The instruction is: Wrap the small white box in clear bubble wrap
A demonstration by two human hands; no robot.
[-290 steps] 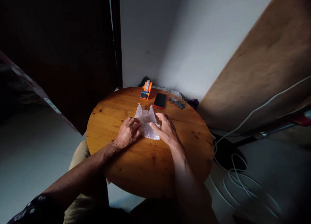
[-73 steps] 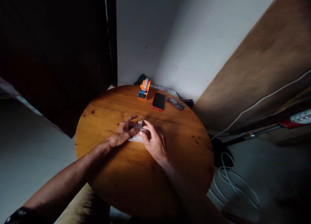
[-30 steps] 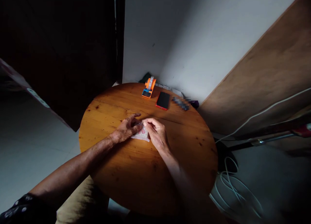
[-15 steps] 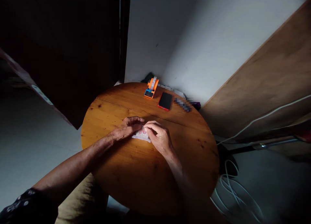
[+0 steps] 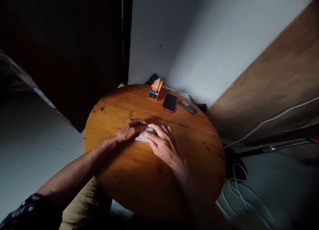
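A small folded bubble-wrap packet (image 5: 142,136) lies near the middle of the round wooden table (image 5: 139,176). My left hand (image 5: 128,130) rests on its left side, fingers curled onto its far edge. My right hand (image 5: 163,143) lies flat over its right part with fingers stretched out and pressing down. Most of the packet is hidden under the two hands.
At the table's far edge stand an orange tape dispenser (image 5: 155,89), a red-edged black phone (image 5: 169,103) and a small dark object (image 5: 188,106). A wooden board (image 5: 269,77) leans against the wall on the right. White cables (image 5: 239,196) coil on the floor.
The bubble wrap went from an open sheet to a small folded packet. Over the last second my right hand went from a pinch at the packet's top to lying flat on it.
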